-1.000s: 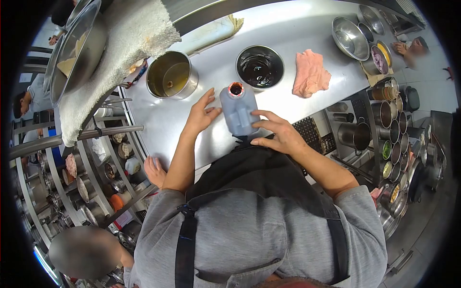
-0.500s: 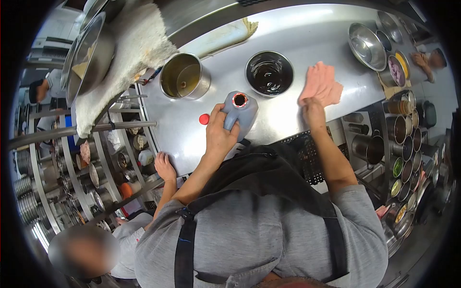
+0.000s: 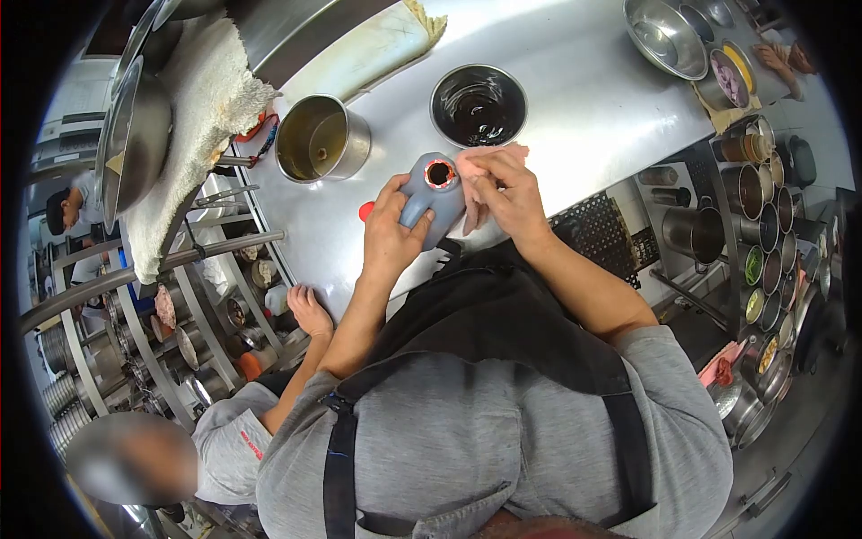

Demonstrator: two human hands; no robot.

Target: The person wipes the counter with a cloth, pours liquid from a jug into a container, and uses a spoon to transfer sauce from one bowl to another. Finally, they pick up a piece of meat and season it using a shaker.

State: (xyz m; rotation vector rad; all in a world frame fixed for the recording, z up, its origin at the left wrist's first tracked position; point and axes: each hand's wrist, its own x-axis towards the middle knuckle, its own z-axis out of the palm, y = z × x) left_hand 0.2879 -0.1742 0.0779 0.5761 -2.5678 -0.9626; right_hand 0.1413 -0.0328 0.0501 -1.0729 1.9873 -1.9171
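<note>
My left hand (image 3: 392, 232) is wrapped around a grey plastic jug (image 3: 422, 208), which stands uncapped with dark residue and red-and-white bits around its mouth. In my right hand (image 3: 509, 195) is a pink cloth (image 3: 474, 163), bunched up and held against the jug's right side near the neck. A red cap (image 3: 366, 211) lies on the table just left of my left hand. Beyond the jug stands a steel pot (image 3: 479, 106) of dark, glossy liquid. Farther left is another steel pot (image 3: 351, 148) with a yellowish liquid and a small lump inside.
The steel table (image 3: 575, 99) carries metal bowls (image 3: 666, 40) at the far right. A co-worker's hand (image 3: 309, 311) rests at the table's left edge. A rack with a towel (image 3: 193, 117) stands left; shelved pots (image 3: 693, 235) are at right.
My right hand has lifted the pink cloth from the table and carried it left to the jug. My left hand still holds the jug. The camera view has shifted slightly.
</note>
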